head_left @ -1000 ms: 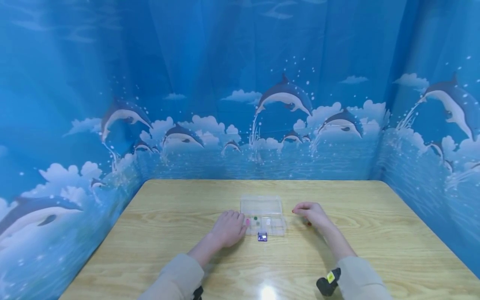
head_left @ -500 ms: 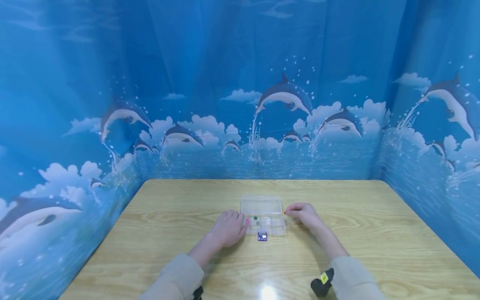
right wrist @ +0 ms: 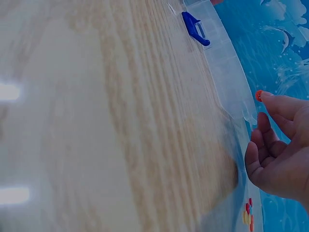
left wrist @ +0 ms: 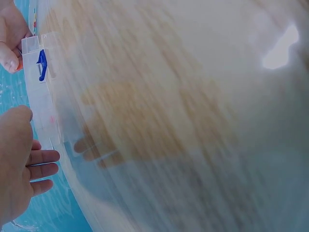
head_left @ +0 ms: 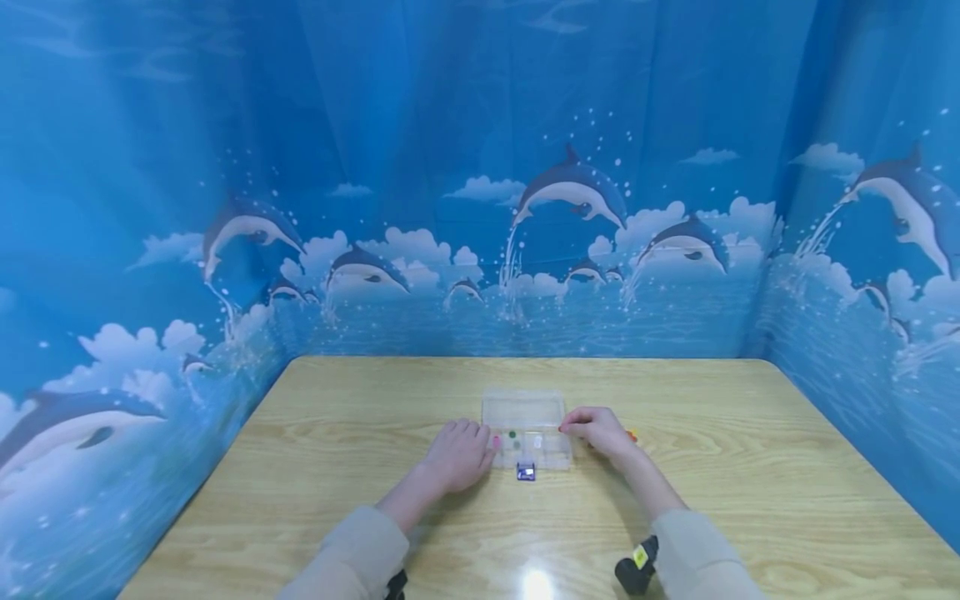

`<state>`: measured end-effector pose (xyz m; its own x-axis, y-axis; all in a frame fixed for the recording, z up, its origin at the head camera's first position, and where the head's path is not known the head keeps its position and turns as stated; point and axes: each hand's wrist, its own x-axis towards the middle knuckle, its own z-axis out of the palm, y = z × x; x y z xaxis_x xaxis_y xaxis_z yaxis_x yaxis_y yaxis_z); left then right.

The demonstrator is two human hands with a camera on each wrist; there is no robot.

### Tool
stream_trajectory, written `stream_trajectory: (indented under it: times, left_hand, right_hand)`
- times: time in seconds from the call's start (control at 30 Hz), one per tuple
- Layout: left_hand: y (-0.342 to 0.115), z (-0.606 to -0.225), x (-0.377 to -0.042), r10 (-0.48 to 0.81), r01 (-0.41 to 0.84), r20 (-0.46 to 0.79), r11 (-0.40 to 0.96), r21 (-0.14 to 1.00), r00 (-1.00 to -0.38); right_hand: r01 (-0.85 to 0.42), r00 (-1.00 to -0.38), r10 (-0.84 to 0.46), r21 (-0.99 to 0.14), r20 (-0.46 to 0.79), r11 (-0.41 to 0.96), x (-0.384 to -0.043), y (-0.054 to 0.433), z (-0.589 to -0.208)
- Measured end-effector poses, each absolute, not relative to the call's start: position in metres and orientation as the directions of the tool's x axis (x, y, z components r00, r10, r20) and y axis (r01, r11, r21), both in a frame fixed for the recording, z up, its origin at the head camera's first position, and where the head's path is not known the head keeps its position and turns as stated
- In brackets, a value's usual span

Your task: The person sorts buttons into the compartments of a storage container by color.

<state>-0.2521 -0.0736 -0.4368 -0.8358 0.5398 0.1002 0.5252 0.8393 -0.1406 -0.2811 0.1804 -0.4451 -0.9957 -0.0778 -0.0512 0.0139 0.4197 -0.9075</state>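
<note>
A clear plastic compartment box (head_left: 553,457) lies on the table, its lid (head_left: 522,410) laid back and a blue latch (head_left: 526,472) at the front. Pink pieces (head_left: 497,441) and green pieces (head_left: 512,434) sit in separate compartments towards its left. My left hand (head_left: 456,457) rests against the box's left end; in the left wrist view its fingers (left wrist: 43,171) look straight. Between thumb and forefinger, my right hand (head_left: 597,428) pinches a small round red-orange piece (right wrist: 259,95) at the box's right end, near the lid hinge. Its exact kind is too small to tell.
Several small red, yellow and other coloured pieces (right wrist: 248,212) lie on the table to the right of the box, partly behind my right wrist in the head view. The wooden table (head_left: 360,392) meets a blue dolphin-print curtain (head_left: 420,325) at the back.
My right hand has moved left with the red-orange piece, from beside the loose pieces to the right end of the box. The left hand has stayed in place.
</note>
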Motion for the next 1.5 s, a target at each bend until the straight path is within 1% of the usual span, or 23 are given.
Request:
stream_trajectory:
  times: [0.27,0.53,0.73,0.97,1.27,1.37,1.5]
  left_hand:
    - [-0.075,-0.436,-0.253,0.537,0.522,0.103,0.841,-0.142,-0.837]
    - [-0.075,-0.437,-0.253,0.537,0.522,0.094,0.841,-0.146,-0.839]
    - [-0.074,-0.436,-0.252,0.534,0.518,0.089,0.841,-0.155,-0.841]
    - [-0.072,-0.436,-0.253,0.534,0.519,0.087,0.841,-0.152,-0.841]
    - [-0.073,-0.435,-0.251,0.54,0.525,0.09,0.838,-0.149,-0.837]
    - [-0.073,-0.435,-0.251,0.542,0.527,0.092,0.837,-0.149,-0.835]
    - [-0.073,-0.435,-0.252,0.541,0.525,0.091,0.837,-0.153,-0.836]
  right_hand:
    - [0.025,-0.996,-0.061,-0.896,-0.058,0.444,-0.283,0.181,-0.443]
    - [0.049,-0.997,-0.034,-0.912,-0.068,0.407,-0.283,0.197,-0.439]
    - [0.071,-0.997,-0.009,-0.898,-0.083,0.434,-0.283,0.211,-0.438]
    - [0.053,-0.998,0.008,-0.868,-0.057,0.493,-0.28,0.23,-0.439]
    - [0.078,-0.997,0.059,-0.901,-0.059,0.427,-0.277,0.247,-0.439]
    - [0.078,-0.996,0.071,-0.897,-0.052,0.435,-0.277,0.253,-0.439]
    - [0.063,-0.996,0.082,-0.874,-0.027,0.482,-0.276,0.261,-0.439]
